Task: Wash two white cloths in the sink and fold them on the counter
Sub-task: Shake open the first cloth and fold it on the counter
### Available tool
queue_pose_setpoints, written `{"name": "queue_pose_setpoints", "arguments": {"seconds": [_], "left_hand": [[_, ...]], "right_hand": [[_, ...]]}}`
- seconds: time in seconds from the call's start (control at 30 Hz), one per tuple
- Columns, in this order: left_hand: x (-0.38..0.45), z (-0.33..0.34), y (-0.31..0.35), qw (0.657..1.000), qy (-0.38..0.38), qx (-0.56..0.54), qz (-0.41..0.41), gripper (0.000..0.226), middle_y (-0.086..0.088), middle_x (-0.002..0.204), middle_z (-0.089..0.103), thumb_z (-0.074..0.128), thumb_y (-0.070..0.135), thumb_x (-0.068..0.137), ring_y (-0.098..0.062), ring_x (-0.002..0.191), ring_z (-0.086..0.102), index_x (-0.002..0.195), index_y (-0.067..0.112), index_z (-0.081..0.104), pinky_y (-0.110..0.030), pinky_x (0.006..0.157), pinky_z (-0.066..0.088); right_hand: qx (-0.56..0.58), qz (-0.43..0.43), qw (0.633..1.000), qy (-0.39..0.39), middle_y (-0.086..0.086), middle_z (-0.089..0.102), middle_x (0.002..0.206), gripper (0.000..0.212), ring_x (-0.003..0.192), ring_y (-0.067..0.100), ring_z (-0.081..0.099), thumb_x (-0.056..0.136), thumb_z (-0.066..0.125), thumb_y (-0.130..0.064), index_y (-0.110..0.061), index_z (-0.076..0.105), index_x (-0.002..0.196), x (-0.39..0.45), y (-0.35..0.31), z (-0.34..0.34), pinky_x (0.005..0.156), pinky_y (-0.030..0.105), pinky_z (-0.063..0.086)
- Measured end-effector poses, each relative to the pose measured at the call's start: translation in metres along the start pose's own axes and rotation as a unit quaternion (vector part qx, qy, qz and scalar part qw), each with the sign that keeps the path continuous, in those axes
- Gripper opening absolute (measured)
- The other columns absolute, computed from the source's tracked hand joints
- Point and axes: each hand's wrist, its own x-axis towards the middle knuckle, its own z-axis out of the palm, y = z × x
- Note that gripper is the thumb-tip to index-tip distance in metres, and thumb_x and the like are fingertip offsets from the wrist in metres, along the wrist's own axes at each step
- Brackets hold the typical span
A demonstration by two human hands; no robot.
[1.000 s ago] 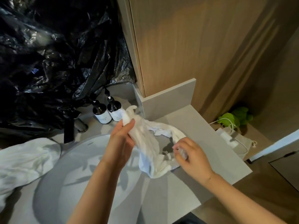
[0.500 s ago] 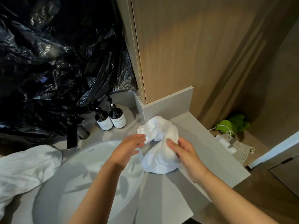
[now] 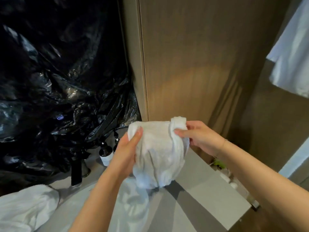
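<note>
Head view, and we start big: black plastic sheet [image 3: 50, 77] drapes the whole back left, with a wood panel [image 3: 192, 64] rising at the bench's back edge. Down below, the grey bench [image 3: 209, 198] runs off to its right corner, and the pale sink [image 3: 117, 220] sits along its left side, mostly hidden by the arms. A second cloth [image 3: 25, 210] lies heaped on the bench's left end, parked out of the way, I'd say, waiting its turn or already done — can't tell which.

Centre stage now: the cloth [image 3: 160, 154] is up in the air, above the line where sink meets bench, hanging bunched from its top edge. Left hand [image 3: 127, 151] grips the upper left corner, thumb pressed over the fabric. Right hand [image 3: 199, 138] pinches a rolled fold at the upper right, fingers curled round it. Holding it high by two corners lets the weight pull it straight — looks like finding the edges before laying it flat to fold.

Smaller bits: a dark tap [image 3: 76, 171] at the sink's back edge, and two pump bottles [image 3: 107, 153] tucked behind the left wrist.
</note>
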Motion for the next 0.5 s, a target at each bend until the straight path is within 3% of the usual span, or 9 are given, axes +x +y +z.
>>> {"name": "queue_pose_setpoints", "arguments": {"seconds": [0.07, 0.17, 0.33, 0.43, 0.5], "left_hand": [[0.010, 0.006, 0.041, 0.997, 0.009, 0.040, 0.071, 0.023, -0.003, 0.107, 0.074, 0.055, 0.034, 0.097, -0.018, 0.102, 0.070, 0.113, 0.020, 0.065, -0.034, 0.086, 0.055], [0.024, 0.012, 0.088, 0.987, 0.018, 0.066, 0.145, 0.023, -0.002, 0.110, 0.072, 0.060, 0.039, 0.095, -0.020, 0.105, 0.068, 0.112, 0.026, 0.067, -0.043, 0.094, 0.053], [0.047, -0.001, 0.136, 0.985, 0.055, 0.045, 0.156, 0.030, -0.009, 0.115, 0.070, 0.058, 0.040, 0.096, -0.027, 0.108, 0.066, 0.116, 0.019, 0.064, -0.053, 0.098, 0.050], [0.052, -0.010, 0.150, 0.980, 0.043, 0.077, 0.177, 0.043, -0.008, 0.117, 0.069, 0.061, 0.049, 0.091, -0.028, 0.108, 0.066, 0.121, 0.018, 0.062, -0.053, 0.098, 0.050], [0.054, -0.018, 0.156, 0.973, 0.097, 0.107, 0.182, 0.051, -0.006, 0.114, 0.068, 0.059, 0.057, 0.088, -0.026, 0.104, 0.066, 0.122, 0.020, 0.060, -0.051, 0.095, 0.052]], "right_hand": [[-0.049, -0.006, 0.998, 0.034, 0.009, 0.073, 0.102, 0.026, 0.095, 0.025, 0.069, 0.087, 0.069, -0.023, -0.004, 0.071, 0.105, 0.001, -0.031, -0.009, 0.094, 0.043, 0.051], [-0.106, -0.013, 0.991, 0.082, 0.012, 0.073, 0.095, 0.037, 0.091, 0.024, 0.069, 0.083, 0.072, -0.032, 0.002, 0.071, 0.099, -0.002, -0.080, -0.017, 0.086, 0.037, 0.054], [-0.200, -0.081, 0.951, 0.222, 0.008, 0.070, 0.087, 0.034, 0.081, 0.020, 0.065, 0.085, 0.068, -0.045, -0.010, 0.071, 0.082, -0.014, -0.133, -0.023, 0.075, 0.028, 0.053], [-0.227, -0.123, 0.920, 0.295, 0.020, 0.066, 0.081, 0.050, 0.075, 0.031, 0.065, 0.089, 0.061, -0.048, -0.001, 0.069, 0.077, -0.016, -0.144, -0.031, 0.068, 0.033, 0.051], [-0.257, -0.141, 0.892, 0.344, 0.020, 0.055, 0.062, 0.057, 0.060, 0.030, 0.055, 0.092, 0.056, -0.048, 0.000, 0.058, 0.062, -0.021, -0.147, -0.043, 0.062, 0.034, 0.046]]}}
